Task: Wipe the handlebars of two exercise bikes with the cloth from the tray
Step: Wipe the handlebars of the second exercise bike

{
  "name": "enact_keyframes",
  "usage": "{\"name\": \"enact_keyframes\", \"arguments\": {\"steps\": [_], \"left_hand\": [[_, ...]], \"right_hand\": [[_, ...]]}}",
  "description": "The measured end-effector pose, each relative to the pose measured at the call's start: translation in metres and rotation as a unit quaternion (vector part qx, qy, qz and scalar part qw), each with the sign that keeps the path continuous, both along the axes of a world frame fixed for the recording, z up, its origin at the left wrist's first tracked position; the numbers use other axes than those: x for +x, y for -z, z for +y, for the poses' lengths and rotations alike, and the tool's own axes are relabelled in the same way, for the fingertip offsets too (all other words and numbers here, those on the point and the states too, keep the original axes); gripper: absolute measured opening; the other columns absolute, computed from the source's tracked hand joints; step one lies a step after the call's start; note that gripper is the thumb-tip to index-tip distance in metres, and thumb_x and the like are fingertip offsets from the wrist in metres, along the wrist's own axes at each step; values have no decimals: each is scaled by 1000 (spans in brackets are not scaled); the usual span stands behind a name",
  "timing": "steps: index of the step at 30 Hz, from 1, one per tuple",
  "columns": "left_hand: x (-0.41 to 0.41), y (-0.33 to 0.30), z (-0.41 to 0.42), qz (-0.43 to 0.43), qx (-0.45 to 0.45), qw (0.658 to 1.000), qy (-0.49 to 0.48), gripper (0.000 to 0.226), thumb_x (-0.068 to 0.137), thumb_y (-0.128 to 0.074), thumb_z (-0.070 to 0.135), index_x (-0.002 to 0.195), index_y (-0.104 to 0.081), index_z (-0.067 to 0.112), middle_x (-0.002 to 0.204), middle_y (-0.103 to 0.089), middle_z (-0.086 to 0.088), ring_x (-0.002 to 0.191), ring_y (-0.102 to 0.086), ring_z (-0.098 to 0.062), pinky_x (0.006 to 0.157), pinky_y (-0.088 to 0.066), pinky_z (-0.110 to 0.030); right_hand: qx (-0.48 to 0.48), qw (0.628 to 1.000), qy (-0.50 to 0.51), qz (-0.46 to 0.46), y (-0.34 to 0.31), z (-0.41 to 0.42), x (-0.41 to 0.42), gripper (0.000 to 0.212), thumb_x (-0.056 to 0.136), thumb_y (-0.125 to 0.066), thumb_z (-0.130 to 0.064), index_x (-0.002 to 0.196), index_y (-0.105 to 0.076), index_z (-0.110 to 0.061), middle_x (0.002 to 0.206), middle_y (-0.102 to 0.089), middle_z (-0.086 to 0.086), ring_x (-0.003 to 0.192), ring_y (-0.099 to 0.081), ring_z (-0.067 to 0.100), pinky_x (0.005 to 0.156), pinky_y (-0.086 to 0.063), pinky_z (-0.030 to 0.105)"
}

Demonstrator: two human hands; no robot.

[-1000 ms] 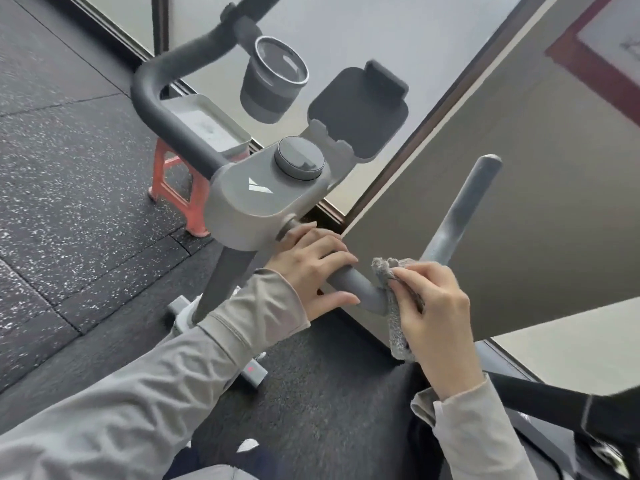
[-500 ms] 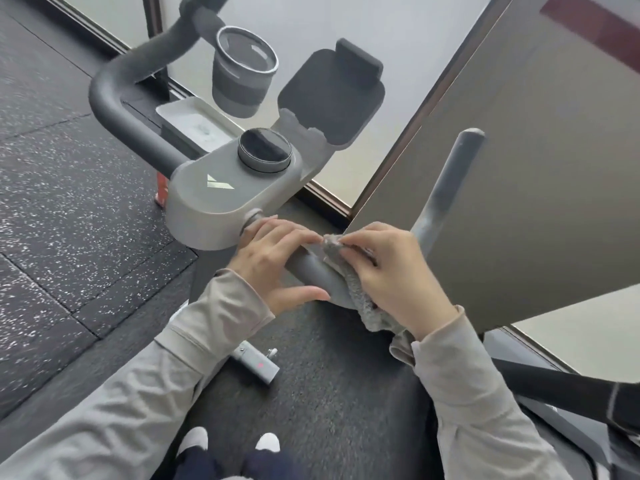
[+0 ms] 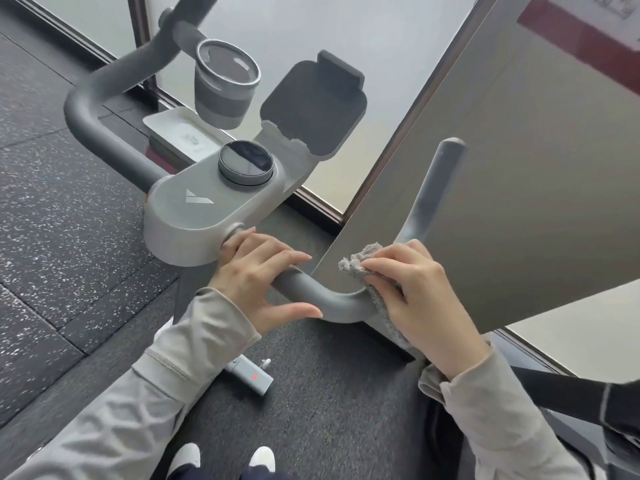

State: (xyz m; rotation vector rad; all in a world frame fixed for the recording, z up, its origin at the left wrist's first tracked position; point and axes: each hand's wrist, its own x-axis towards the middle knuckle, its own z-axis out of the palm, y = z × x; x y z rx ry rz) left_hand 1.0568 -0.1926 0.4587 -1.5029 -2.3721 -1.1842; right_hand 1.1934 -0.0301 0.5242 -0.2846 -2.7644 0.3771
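Observation:
A grey exercise bike's right handlebar (image 3: 332, 301) curves from the console (image 3: 207, 216) up to its end (image 3: 446, 157). My left hand (image 3: 258, 278) rests over the bar beside the console, fingers laid across the top and thumb beneath. My right hand (image 3: 419, 292) grips a grey cloth (image 3: 363, 263) wrapped around the bend of the bar; the cloth hangs down below my palm. The left handlebar (image 3: 100, 109) sweeps away at the upper left. A white tray (image 3: 180, 131) sits behind the console, nothing visible in it.
A cup holder (image 3: 225, 84) and a phone holder (image 3: 313, 105) stand above the console. A grey wall panel (image 3: 502, 188) lies close behind the right bar. A dark part of another machine (image 3: 571, 386) shows at lower right. My shoes (image 3: 225, 457) stand on black rubber flooring.
My right hand slid the cloth along the bar from near my left hand out to the bend. My left hand has kept its place by the console.

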Motion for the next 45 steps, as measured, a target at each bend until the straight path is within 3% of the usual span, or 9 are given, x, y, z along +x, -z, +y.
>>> {"name": "enact_keyframes", "arguments": {"steps": [4,9,17,23,30,35,45], "left_hand": [[13,-6,9,3,-4,1000,-11,60,64,-53,66,92,-73,16,83,-71,4,90,-65,-17,103,-25,-39],[31,-19,30,-9,-7,1000,4,51,70,-50,58,92,-72,17,79,-71,6,83,-66,-17,98,-30,-35],[46,-28,74,-79,-85,993,28,51,80,-61,50,124,-52,27,110,-62,7,99,-58,-12,91,-46,-32],[55,-25,74,-129,-63,989,19,47,78,-63,48,120,-56,30,104,-63,14,80,-61,-6,83,-51,-33],[56,-29,76,-150,-61,987,7,54,69,-54,56,115,-61,28,96,-64,16,78,-60,-2,81,-52,-32],[59,-31,77,-153,-57,987,-6,56,66,-45,63,111,-62,33,92,-63,21,75,-60,0,77,-53,-33],[62,-32,77,-161,-55,985,-30,56,64,-47,63,110,-63,35,90,-63,23,73,-59,2,78,-54,-34]], "right_hand": [[48,993,44,103,9,22,-4,11,82,-67,0,92,-73,1,90,-69,13,86,-56,32,82,-39,19],[69,982,76,160,5,59,-18,13,86,-64,-1,95,-71,3,94,-68,18,90,-56,36,85,-41,23],[-33,966,91,238,26,50,-5,17,87,-61,-7,99,-71,-3,99,-67,9,91,-56,30,85,-44,26],[-145,936,85,310,53,31,15,20,85,-62,-4,104,-69,-7,106,-59,0,102,-59,19,90,-47,23],[-120,904,104,397,60,57,-7,20,87,-58,3,104,-68,0,103,-57,2,96,-57,26,88,-47,26],[-121,899,77,415,52,85,-19,19,88,-58,2,104,-68,0,105,-54,3,95,-58,23,88,-43,18],[-106,904,53,411,12,118,-43,17,87,-58,5,100,-68,6,102,-59,25,95,-58,27,90,-45,23]]}}
